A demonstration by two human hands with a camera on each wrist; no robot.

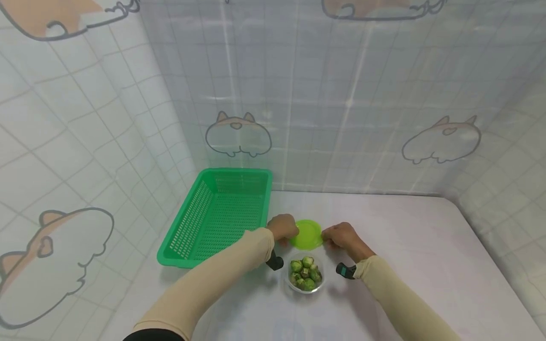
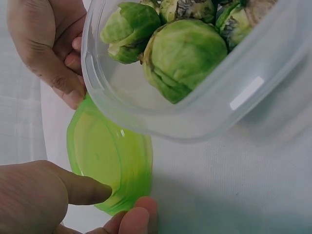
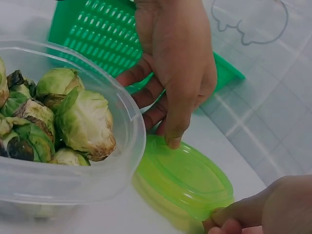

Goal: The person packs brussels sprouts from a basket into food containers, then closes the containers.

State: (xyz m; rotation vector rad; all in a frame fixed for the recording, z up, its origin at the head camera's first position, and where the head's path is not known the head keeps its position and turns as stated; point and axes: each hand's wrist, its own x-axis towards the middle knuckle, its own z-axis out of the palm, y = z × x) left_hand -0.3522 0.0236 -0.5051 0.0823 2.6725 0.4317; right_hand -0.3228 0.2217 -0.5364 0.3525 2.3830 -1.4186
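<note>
Between my two hands is a round, translucent green lid [image 1: 308, 235], just behind a clear plastic bowl [image 1: 292, 284]. Several Brussels sprouts [image 1: 305, 273] fill the bowl, some with browned leaves. My left hand [image 1: 283, 228] pinches the lid's left edge, its thumb lying on top in the left wrist view. On the opposite edge, my right hand [image 1: 342, 237] pinches the rim between thumb and fingers [image 3: 243, 210]. In the right wrist view the lid [image 3: 187, 175] is tilted, with its near side raised off the table.
A green perforated basket [image 1: 215, 258] stands to the left, close to my left forearm. The white table [image 1: 409, 246] extends to the right. Tiled-pattern curtains with cartoon dogs [image 1: 239, 135] enclose the back and sides.
</note>
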